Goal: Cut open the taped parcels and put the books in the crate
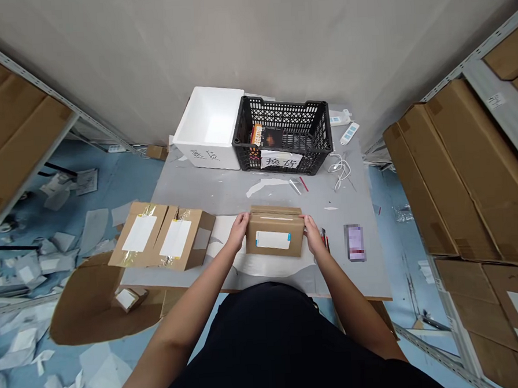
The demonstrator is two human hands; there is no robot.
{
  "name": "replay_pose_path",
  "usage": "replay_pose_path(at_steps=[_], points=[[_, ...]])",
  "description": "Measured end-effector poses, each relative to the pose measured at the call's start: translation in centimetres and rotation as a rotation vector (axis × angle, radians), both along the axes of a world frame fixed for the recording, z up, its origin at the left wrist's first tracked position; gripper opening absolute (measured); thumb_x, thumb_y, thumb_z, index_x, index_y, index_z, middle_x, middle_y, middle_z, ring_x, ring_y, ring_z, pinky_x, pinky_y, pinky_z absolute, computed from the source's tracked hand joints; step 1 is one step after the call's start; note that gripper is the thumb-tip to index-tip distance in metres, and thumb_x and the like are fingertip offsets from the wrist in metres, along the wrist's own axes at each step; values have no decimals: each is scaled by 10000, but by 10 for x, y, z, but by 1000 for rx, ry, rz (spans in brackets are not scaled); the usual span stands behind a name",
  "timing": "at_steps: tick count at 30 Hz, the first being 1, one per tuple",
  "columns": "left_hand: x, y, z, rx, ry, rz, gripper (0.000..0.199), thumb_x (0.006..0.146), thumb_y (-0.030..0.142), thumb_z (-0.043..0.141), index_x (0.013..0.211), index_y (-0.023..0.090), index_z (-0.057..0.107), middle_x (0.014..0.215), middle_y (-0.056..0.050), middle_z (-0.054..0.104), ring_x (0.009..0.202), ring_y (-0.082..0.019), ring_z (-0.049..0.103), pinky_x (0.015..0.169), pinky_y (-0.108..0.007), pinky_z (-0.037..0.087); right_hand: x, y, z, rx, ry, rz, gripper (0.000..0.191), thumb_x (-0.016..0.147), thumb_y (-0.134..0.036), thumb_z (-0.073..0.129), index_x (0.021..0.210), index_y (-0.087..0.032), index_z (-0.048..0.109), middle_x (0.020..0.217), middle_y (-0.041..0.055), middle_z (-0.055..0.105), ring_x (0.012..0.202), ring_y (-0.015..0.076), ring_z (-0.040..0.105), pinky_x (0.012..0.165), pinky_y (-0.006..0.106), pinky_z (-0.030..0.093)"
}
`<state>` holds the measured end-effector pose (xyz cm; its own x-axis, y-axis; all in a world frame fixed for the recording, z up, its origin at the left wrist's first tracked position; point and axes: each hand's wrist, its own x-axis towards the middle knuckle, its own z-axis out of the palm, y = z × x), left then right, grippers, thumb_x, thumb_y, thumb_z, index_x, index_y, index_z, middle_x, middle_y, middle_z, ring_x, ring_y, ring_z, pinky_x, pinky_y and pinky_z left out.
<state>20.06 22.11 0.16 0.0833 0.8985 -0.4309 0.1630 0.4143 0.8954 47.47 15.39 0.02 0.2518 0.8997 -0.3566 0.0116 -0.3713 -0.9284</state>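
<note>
the left hand (240, 225) pinches the nine o'clock end of a brown box (273, 223), fingers curled at its far corner; the right hand (313, 233) grips the three o'clock end the same way (how far the fingers reach underneath is hidden). so the box lies at three o'clock from the left hand and nine o'clock from the right, squarely between them, and neither hand is nearer, since both touch it.

its long axis runs from nine to three, across the person's front. a narrow folded strip lines its twelve o'clock edge, and the face with the white label (273, 239) tilts up towards six o'clock, the label lying lengthwise too. the box is over a white sheet (267, 267) on the table (224, 190); whether it rests there or is slightly lifted cannot be told. at three o'clock, beyond the right hand, lies a phone (356, 241).
</note>
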Motion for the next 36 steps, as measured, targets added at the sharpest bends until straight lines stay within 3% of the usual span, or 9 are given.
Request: replay_pose_path(at_steps=[5,9,13,16,19,24,28,31,36], points=[[-14,-48,-19,212,35,-58,558,870,522,529,1334,227,430,1410,-96,492,1306,-226,460,1073,-364,378,-7,-44,-17,87,-113,65,396,861,-505,456,1175,-268,501,1339,70,516,1251,210,489,1007,374,426],[-28,-82,-34,180,76,-127,707,865,491,553,1467,228,291,1535,-97,345,1406,-237,341,1141,-379,306,-12,-71,-38,111,-48,74,603,810,-469,562,1346,-247,397,1437,125,417,1300,234,461,992,385,451],[-30,-97,-38,131,149,-88,653,873,489,543,1441,219,365,1504,-95,401,1380,-250,385,1148,-403,300,3,-92,-54,77,-209,12,650,854,-477,496,1428,-205,355,1374,150,495,1256,241,505,1033,425,412],[-26,-98,-36,109,166,-40,619,871,493,546,1406,211,415,1444,-97,478,1327,-251,454,1121,-406,341,31,-108,-65,-73,-548,-127,613,901,-449,391,1436,-151,370,1398,181,478,1307,275,442,1073,455,351],[-22,-99,-31,91,172,2,586,863,496,559,1365,209,463,1402,-99,522,1286,-250,498,1087,-392,381,57,-124,-77,-338,-800,-132,654,860,-414,467,1420,-83,395,1374,233,481,1314,334,412,1081,472,313],[-21,-103,-25,70,200,35,505,848,501,576,1253,199,557,1262,-97,629,1178,-262,580,1011,-405,443,69,-128,-90,-505,-735,-138,610,761,-345,594,1325,-128,509,1257,204,557,1223,346,495,1037,464,351],[-20,-104,-23,118,239,45,458,833,447,604,1213,192,577,1219,-98,645,1149,-254,591,994,-400,455,69,-116,-88,-476,-636,-169,505,725,-365,604,1164,-115,587,1119,206,621,1091,352,594,912,455,450],[-19,-104,-24,167,238,51,468,823,406,623,1241,206,560,1249,-100,625,1149,-247,587,949,-381,489,67,-108,-80,-432,-518,-173,449,712,-408,605,1059,-124,589,894,143,677,858,313,674,737,419,522],[-19,-107,-26,213,269,71,538,816,391,639,1311,222,513,1307,-109,582,1177,-249,567,935,-380,497,52,-96,-41,-266,-329,-145,581,760,-507,558,1217,-162,454,787,39,674,565,186,637,516,314,523]])
